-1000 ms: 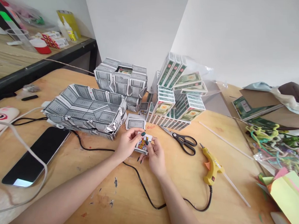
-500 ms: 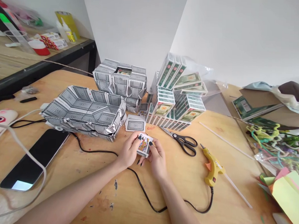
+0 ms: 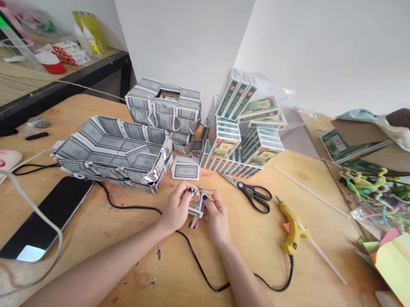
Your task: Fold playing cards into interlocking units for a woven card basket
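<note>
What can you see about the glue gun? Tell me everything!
The glue gun is yellow and plastic-looking, with an orange trigger, a dark tip and a small dark switch. It lies on its side on the table, right of the scissors. A whitish stick pokes out its back; a black cord leaves its handle.

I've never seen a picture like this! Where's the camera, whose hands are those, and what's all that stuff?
There's no machine here! A person wears the camera on their head, and it looks forward and down. That person's left hand and right hand are bare and hold a playing card, picture side up. On the wooden table, just beyond them, lies a pile of cards. Black scissors and a yellow glue gun lie to the right; a phone lies to the left. Farther back are an open box that looks covered in cards and stacked card packs.
</note>
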### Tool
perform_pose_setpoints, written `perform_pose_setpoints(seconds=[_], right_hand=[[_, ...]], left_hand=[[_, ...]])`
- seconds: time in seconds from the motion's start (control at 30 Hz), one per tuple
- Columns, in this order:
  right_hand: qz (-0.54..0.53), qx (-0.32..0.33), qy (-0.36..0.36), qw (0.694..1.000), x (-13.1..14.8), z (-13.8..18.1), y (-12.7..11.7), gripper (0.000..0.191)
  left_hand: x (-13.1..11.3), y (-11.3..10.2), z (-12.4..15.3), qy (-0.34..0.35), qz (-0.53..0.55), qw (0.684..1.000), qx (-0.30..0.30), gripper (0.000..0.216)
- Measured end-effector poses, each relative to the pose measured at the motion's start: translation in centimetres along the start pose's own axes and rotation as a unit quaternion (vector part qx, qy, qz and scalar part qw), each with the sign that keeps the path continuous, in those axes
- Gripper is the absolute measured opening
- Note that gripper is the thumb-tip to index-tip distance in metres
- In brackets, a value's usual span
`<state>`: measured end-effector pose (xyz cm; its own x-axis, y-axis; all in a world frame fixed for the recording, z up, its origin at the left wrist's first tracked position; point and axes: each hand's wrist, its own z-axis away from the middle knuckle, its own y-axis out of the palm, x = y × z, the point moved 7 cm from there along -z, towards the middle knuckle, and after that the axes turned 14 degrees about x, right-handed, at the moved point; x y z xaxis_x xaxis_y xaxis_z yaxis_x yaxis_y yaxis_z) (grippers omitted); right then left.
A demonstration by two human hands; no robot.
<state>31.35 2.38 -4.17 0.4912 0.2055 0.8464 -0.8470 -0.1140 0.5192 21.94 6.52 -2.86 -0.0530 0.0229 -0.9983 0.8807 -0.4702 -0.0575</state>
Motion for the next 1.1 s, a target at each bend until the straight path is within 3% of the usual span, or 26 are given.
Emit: perform_pose_setpoints(seconds=[0.3, 0.47, 0.67, 0.83, 1.03, 1.1], right_hand=[[-0.003, -0.006, -0.007, 1.000, -0.1, 0.0, -0.2, 0.013], [-0.033, 0.043, -0.006, 0.999, -0.1, 0.1, 0.2, 0.020], [0.017, 0.080, 0.085, 0.993, -0.9, -0.1, 0.5, 0.029], [0.072, 0.123, 0.082, 0.986, -0.5, -0.2, 0.8, 0.035], [0.150, 0.059, 0.035, 0.986, 0.0, -0.3, 0.0, 0.037], [0.175, 0.034, 0.023, 0.984, 0.1, -0.2, -0.2, 0.037]], left_hand=[[0.0, -0.2, -0.1, -0.003, 0.023, 1.000, -0.021, 0.009], [-0.4, -0.6, -0.2, 0.016, 0.023, 0.999, -0.027, 0.010], [-1.2, -0.1, 0.0, 0.041, 0.047, 0.996, 0.056, 0.013], [-1.5, 0.2, 0.1, 0.052, 0.067, 0.993, 0.088, 0.016], [-0.7, -0.9, -0.5, 0.009, 0.023, 1.000, -0.016, 0.019], [-0.6, -0.9, -0.8, -0.010, 0.018, 1.000, -0.012, 0.026]])
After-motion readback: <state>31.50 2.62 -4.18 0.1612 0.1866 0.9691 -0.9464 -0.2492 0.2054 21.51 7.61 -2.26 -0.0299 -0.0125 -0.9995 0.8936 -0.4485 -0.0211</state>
